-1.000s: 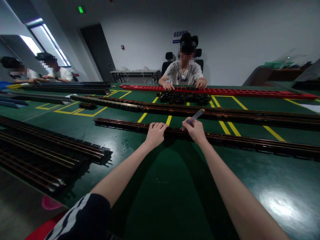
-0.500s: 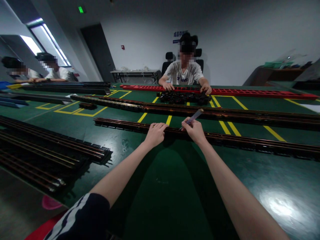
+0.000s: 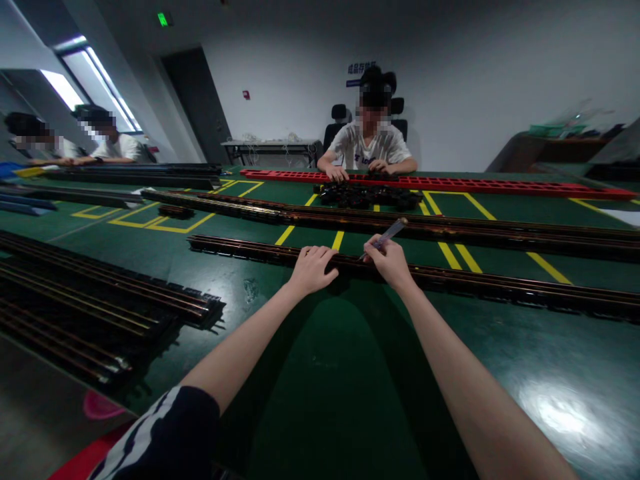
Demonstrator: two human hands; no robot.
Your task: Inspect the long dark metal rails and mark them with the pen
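Observation:
A long dark rail (image 3: 240, 247) with copper-coloured strips along its length lies across the green table in front of me. My left hand (image 3: 313, 269) is over this rail, its fingers curled across the top and the thumb on the near side. My right hand (image 3: 389, 261) pinches a slim screwdriver (image 3: 394, 230) with a clear, purplish handle. The screwdriver leans up to the right, and its thin tip points down at the rail between my hands. Whether the tip touches a screw is too small to tell.
More dark rails (image 3: 480, 232) lie just beyond, and several are stacked (image 3: 100, 293) at the left. Across the table a person (image 3: 370, 143) handles a red slotted frame (image 3: 500, 185) behind a pile of black parts (image 3: 367, 195). Two other people (image 3: 117, 145) sit at far left.
My left thumb has moved away from the fingers, toward the right. My right hand and the screwdriver look almost still. The person opposite has drawn one hand back toward the body.

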